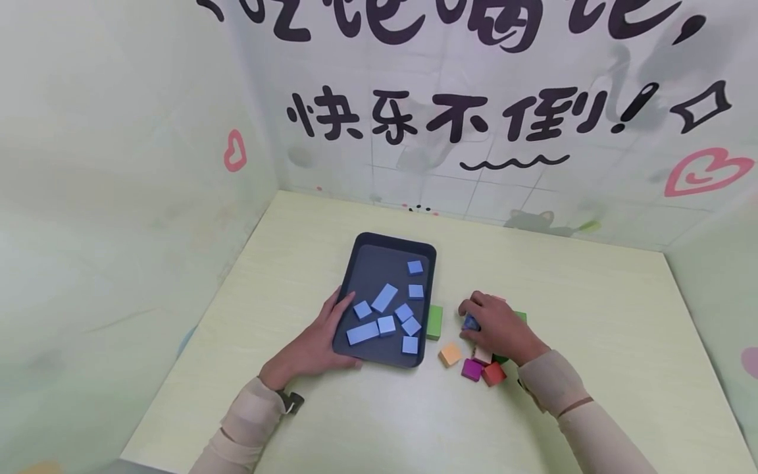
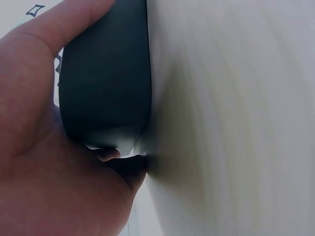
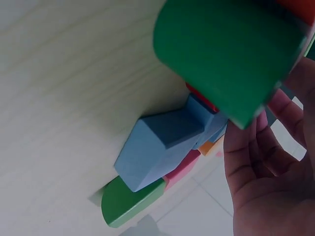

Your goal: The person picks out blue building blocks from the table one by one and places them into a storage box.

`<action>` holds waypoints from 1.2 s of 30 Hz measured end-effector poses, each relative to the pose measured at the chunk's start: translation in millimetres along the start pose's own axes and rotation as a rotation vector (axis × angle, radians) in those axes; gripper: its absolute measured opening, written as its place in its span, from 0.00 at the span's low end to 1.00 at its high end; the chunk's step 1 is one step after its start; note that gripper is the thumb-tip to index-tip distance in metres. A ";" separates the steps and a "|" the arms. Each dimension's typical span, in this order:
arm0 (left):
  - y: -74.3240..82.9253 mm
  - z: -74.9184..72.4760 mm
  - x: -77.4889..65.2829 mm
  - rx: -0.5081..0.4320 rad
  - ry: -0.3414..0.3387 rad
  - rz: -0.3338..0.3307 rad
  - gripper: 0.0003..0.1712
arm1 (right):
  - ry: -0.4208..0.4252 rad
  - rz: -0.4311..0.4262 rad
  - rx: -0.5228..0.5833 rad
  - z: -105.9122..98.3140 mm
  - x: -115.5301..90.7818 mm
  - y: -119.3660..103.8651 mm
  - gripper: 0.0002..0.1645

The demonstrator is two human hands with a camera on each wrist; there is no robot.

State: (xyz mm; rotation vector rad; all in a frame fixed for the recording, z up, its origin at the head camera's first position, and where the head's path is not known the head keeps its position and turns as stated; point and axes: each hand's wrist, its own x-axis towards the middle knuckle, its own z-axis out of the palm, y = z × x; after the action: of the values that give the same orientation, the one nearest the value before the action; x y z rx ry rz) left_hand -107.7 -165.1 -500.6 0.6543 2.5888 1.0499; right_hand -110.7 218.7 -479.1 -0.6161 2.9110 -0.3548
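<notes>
My left hand [image 1: 316,345] grips the near-left side of a dark tray [image 1: 379,253], its thumb laid over the rim in the left wrist view. Several light blue blocks [image 1: 385,298], both cubes and longer pieces, lie inside the tray. Right of it, my right hand [image 1: 497,326] is over a group of coloured blocks, with a blue block [image 1: 470,322] pinched between thumb and fingers. From the right wrist, a green block with a rounded side [image 3: 226,54] partly covers the fingertips, and larger blue blocks [image 3: 160,142] lie beyond it.
A light green block [image 1: 435,322] lies against the tray's right side. Orange [image 1: 450,355], purple [image 1: 472,370] and red [image 1: 494,374] blocks sit just in front of my right hand. Printed walls [image 1: 426,171] enclose the pale table [image 1: 592,296] at the back and sides.
</notes>
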 end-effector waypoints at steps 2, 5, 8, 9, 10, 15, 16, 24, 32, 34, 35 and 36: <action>0.3 0.0 0.1 0.001 -0.001 -0.001 0.73 | -0.014 0.015 0.008 0.1 -0.1 -0.6 0.22; 1.0 -0.2 0.3 0.002 0.000 -0.005 0.73 | -0.033 0.027 0.011 0.2 0.3 -1.3 0.22; 1.6 -0.3 0.5 0.005 0.001 -0.008 0.73 | -0.047 0.028 0.003 -0.2 1.0 -2.5 0.22; 1.7 -0.3 0.5 0.005 0.001 -0.007 0.73 | -0.049 0.025 -0.002 -0.4 1.0 -2.7 0.21; 1.8 -0.4 0.5 0.006 0.000 -0.007 0.73 | -0.050 0.020 -0.008 -0.8 1.0 -3.0 0.21; 2.5 -1.2 -0.5 0.014 -0.002 -0.009 0.73 | -0.037 -0.024 -0.050 -1.5 0.4 -3.0 0.19; 2.7 -1.5 -0.7 0.015 -0.002 -0.009 0.73 | -0.031 -0.034 -0.056 -1.8 0.2 -3.0 0.19; 2.0 -1.4 -1.4 0.020 -0.005 -0.008 0.73 | 0.049 -0.080 -0.075 -3.5 1.9 -3.5 0.13; 0.4 -0.8 -1.1 0.024 -0.006 -0.004 0.72 | 0.147 -0.119 -0.032 -3.6 7.7 -2.7 0.08; 0.3 -0.9 -0.9 0.023 -0.005 -0.002 0.72 | 0.164 -0.137 -0.029 -4.1 9.1 -2.8 0.08; 0.2 -0.9 -0.9 0.023 -0.005 -0.002 0.72 | 0.170 -0.144 -0.028 -4.2 9.9 -2.7 0.07; 0.0 -0.8 -0.8 0.023 -0.005 -0.002 0.72 | 0.173 -0.151 -0.024 -4.0 10.7 -2.5 0.07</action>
State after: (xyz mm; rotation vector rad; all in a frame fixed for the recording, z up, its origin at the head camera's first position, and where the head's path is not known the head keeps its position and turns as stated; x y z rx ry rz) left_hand -107.4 -166.0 -500.0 0.6588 2.5999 1.0184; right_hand -120.2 212.8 -475.6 -0.8528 3.0441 -0.4105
